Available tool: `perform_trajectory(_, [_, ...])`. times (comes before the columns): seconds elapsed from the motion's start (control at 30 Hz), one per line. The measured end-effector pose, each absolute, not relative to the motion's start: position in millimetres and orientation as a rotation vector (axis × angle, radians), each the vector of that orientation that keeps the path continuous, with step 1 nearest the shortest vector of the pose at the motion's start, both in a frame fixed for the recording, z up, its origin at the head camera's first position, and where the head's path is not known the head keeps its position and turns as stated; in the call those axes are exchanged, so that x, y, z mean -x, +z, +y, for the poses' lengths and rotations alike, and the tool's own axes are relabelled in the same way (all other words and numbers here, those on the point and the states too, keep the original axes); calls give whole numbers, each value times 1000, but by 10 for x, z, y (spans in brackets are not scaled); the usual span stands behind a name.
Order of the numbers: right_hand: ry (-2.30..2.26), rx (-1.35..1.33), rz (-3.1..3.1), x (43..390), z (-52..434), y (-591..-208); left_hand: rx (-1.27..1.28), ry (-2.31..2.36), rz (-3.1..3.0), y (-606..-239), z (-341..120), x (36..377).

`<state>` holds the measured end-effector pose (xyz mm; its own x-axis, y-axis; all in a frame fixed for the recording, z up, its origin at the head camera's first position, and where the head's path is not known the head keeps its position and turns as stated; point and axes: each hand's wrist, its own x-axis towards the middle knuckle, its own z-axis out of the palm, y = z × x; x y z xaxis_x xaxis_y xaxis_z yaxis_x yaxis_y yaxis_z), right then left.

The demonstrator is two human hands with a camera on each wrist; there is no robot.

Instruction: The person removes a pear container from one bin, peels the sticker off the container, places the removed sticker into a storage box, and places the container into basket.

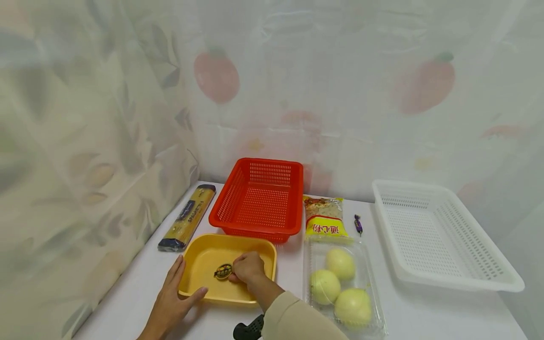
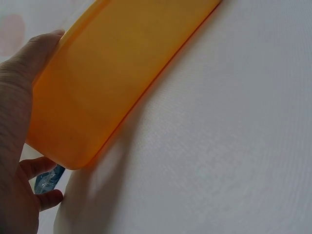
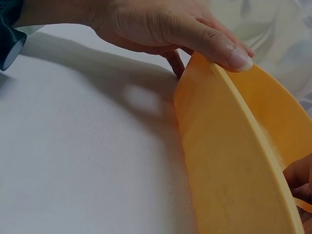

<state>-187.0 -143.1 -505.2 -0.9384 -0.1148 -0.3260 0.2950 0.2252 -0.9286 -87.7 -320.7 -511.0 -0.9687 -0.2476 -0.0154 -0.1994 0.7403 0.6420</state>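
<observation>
A shallow yellow plastic tub (image 1: 212, 295) stands at the front left of the table. My left hand (image 1: 171, 302) holds its front left corner, the thumb over the front rim and the fingers along the left side; the left wrist view shows two fingers (image 2: 48, 199) beyond the corner. Inside the tub my right hand (image 1: 250, 268) pinches the edge of a small dark oval piece with yellow print (image 1: 223, 271), its kind unclear. In the right wrist view only some fingers (image 3: 300, 173) of that hand show behind the tub wall (image 3: 234, 161), beside a thin orange strip (image 3: 303, 204).
A red basket (image 1: 259, 229) touches or nearly touches the tub's back. A spaghetti pack (image 1: 191, 215) lies left. On the right are a yellow pasta bag (image 1: 325, 224), a purple-wrapped candy (image 1: 358, 225), a clear box (image 1: 312, 245) of round pale-yellow fruit (image 1: 353, 306) and a white basket (image 1: 395, 255).
</observation>
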Motion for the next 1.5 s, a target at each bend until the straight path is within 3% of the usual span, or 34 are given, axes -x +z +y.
perform_trajectory(0.87, [-1842,-139,2044,1806,-1335,-4850,-303,-1049,-2817,-5126,-3213,852])
perform_trajectory(1.5, [-2006,91,1854,1806,-978,-4209,-282,-1043,-2824,-5127,-3240,850])
